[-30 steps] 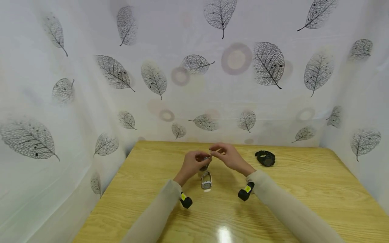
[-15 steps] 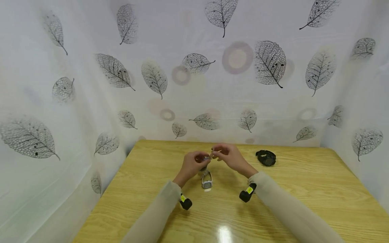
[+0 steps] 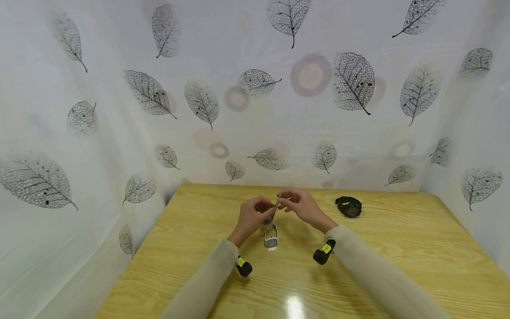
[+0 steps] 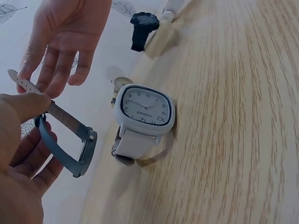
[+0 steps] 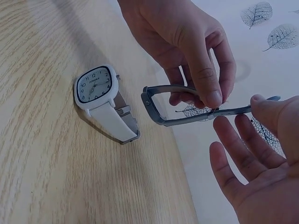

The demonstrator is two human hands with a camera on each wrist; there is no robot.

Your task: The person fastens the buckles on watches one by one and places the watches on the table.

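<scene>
A grey-blue wristwatch hangs in the air between both hands, its strap closed into a loop with the case at the lower end. My left hand pinches the strap by the buckle with thumb and fingers. The free strap end, dotted with small holes, is pinched between the thumb and fingers of my right hand. The dial faces away in both wrist views. Below and nearer stands a white square-faced watch with a white strap, on the wooden table, touched by neither hand.
A black watch lies toward the back right of the table. Behind the white watch, a small round watch is partly hidden. A white leaf-printed sheet surrounds the table's back and sides.
Both hands stay almost in place. The strap between them now stands up straighter, and the left hand has risen very slightly. The watches on the table have not moved.
</scene>
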